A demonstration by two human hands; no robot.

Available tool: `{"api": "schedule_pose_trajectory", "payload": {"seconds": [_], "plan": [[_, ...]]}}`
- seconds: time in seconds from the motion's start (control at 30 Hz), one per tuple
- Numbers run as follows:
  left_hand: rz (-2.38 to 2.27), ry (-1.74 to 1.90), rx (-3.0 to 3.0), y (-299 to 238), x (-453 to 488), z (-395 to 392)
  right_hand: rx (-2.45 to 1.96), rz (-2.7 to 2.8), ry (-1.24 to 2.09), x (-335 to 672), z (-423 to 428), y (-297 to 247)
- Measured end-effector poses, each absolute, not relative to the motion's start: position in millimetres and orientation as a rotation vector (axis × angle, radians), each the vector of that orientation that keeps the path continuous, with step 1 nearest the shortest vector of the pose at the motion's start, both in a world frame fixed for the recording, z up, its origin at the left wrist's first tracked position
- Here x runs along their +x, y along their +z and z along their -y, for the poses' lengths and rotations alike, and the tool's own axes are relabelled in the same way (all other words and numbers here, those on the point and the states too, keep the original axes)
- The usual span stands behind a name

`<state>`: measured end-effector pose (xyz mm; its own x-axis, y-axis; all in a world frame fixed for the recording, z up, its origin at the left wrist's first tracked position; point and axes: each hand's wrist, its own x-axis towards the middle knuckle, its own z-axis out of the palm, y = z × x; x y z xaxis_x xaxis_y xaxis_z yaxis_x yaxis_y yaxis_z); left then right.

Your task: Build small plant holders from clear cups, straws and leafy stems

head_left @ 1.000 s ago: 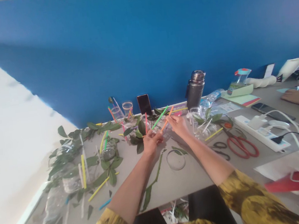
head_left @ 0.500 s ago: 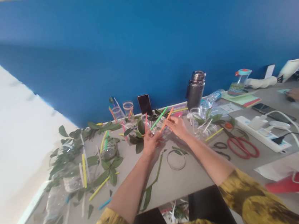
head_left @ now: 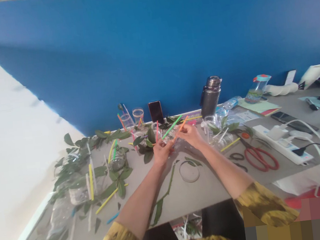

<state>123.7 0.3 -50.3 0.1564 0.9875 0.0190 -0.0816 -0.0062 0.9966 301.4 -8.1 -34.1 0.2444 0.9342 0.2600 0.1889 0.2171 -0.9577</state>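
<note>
Both my hands meet above the grey table (head_left: pixel 202 188), near its far edge. My left hand (head_left: pixel 161 151) is closed around a small clear plastic piece and the lower end of a green straw (head_left: pixel 172 126) that slants up to the right. My right hand (head_left: pixel 191 135) pinches an orange straw (head_left: pixel 182 124) beside the green one. Leafy twigs (head_left: pixel 147 140) and a clear plastic ring (head_left: pixel 188 171) lie just below and beside my hands.
Cut clear bottles, leaves and coloured straws (head_left: pixel 90 176) litter the table's left. A steel flask (head_left: pixel 211 96), a phone (head_left: pixel 155 112) and cups (head_left: pixel 138 115) stand against the blue wall. Red scissors (head_left: pixel 259 157), a power strip (head_left: pixel 284 144) and cables lie on the right.
My hands stayed together with the two straws, shifting only slightly. The other person's hand at the far right has withdrawn out of view.
</note>
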Motion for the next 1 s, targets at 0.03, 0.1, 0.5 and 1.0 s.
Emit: {"api": "schedule_pose_trajectory", "payload": {"seconds": [0.03,0.1,0.5,1.0], "plan": [[-1.022,1.133,1.228,-49.7,123.4,-0.7,-1.266,1.223,0.762,302.1,7.6,-34.8],[-0.993,1.102,1.195,-48.6,122.5,-2.7,-1.271,1.207,0.767,303.1,6.8,-36.3],[-0.836,1.048,1.132,-51.0,118.4,-11.0,-1.225,1.156,0.762,299.5,14.3,-25.7],[-0.869,1.067,1.110,-50.2,120.0,-7.6,-1.271,1.188,0.717,304.0,16.5,-21.2]]}}
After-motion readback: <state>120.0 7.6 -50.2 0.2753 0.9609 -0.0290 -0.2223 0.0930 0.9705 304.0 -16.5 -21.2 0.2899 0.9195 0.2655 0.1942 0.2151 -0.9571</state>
